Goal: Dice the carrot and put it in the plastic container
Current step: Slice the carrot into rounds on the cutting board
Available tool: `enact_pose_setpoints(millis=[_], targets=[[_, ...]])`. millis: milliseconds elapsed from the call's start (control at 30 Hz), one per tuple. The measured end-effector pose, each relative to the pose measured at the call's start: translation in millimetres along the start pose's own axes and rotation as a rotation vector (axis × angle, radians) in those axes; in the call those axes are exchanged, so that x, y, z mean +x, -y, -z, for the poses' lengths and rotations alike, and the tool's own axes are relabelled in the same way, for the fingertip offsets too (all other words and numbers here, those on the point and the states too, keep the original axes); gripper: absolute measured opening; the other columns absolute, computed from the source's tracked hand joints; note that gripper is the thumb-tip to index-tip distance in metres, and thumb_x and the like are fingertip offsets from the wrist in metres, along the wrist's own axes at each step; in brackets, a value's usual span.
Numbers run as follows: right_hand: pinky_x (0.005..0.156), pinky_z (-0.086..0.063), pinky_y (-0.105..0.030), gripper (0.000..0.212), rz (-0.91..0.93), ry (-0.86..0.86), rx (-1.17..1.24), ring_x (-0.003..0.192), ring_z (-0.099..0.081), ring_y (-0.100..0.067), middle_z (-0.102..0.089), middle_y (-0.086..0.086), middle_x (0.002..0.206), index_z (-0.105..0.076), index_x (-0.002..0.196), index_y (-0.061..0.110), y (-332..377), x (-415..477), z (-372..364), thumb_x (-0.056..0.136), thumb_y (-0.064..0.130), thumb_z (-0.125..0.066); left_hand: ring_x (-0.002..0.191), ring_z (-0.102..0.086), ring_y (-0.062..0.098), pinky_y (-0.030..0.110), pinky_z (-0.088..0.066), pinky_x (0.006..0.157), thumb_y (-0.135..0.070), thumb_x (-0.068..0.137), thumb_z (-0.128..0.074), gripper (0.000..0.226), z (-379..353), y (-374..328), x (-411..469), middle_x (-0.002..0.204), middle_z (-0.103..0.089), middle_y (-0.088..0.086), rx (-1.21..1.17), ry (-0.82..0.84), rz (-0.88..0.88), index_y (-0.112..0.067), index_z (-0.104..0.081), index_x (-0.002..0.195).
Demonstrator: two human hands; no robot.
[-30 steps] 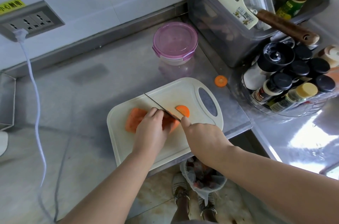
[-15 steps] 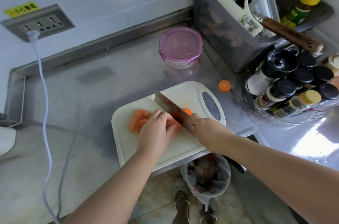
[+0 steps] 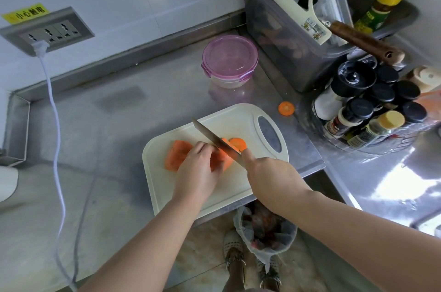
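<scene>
A kitchen — steel counter (image 3: 143, 110), cutting board (image 3: 229, 122), spice jars (image 3: 358, 110).

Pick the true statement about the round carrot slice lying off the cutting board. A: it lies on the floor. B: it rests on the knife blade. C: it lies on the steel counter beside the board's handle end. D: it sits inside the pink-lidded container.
C: the carrot slice lies on the bare counter, just past the handle end of the cutting board.

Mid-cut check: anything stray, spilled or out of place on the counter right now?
One carrot slice lies off the cutting board, on the steel counter beside the spice rack. The plastic container has its lid on. Otherwise normal: left hand steadies the carrot, right hand holds the knife.
</scene>
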State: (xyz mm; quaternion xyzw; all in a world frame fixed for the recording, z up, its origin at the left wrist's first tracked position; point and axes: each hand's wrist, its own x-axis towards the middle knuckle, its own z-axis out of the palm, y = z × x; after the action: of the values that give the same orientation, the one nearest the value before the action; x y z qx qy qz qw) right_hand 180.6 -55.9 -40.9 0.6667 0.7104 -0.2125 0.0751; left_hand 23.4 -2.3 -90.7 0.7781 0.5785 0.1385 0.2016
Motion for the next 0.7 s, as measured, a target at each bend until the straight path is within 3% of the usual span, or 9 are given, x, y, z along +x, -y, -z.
enact_pose_setpoints(millis=[100, 300, 700], targets=[[0.042, -0.028, -0.028, 0.059, 0.012, 0.022, -0.016, 0.049, -0.037, -0.018, -0.039, 0.000, 0.063, -0.020, 0.138, 0.012, 3, 0, 1, 0.086, -0.007, -0.041, 0.090, -0.063, 0.023, 0.030, -0.043, 0.068, -0.027, 0.083, -0.070, 0.020, -1, 1, 1, 0.099, -0.061, 0.001, 0.012, 0.004, 0.010, -0.011, -0.065, 0.094], [0.043, -0.025, -0.029, 0.054, 0.006, 0.048, 0.008, 0.049, -0.036, -0.019, -0.039, -0.001, 0.063, -0.026, 0.132, 0.011, 3, 3, 0, 0.084, -0.009, -0.040, 0.088, -0.063, 0.024, 0.031, -0.044, 0.066, -0.030, 0.083, -0.070, 0.022, -1, 0, 0, 0.096, -0.062, 0.002, 0.005, -0.014, -0.002, -0.010, -0.065, 0.091], [0.043, -0.024, -0.028, 0.065, 0.055, 0.117, -0.028, 0.051, -0.035, -0.017, -0.037, -0.001, 0.065, -0.017, 0.143, 0.009, 1, 13, -5, 0.085, -0.009, -0.041, 0.088, -0.063, 0.026, 0.035, -0.043, 0.066, -0.041, 0.083, -0.063, 0.031, -2, 0, 2, 0.096, -0.062, 0.001, 0.017, 0.003, 0.012, -0.012, -0.066, 0.093]])
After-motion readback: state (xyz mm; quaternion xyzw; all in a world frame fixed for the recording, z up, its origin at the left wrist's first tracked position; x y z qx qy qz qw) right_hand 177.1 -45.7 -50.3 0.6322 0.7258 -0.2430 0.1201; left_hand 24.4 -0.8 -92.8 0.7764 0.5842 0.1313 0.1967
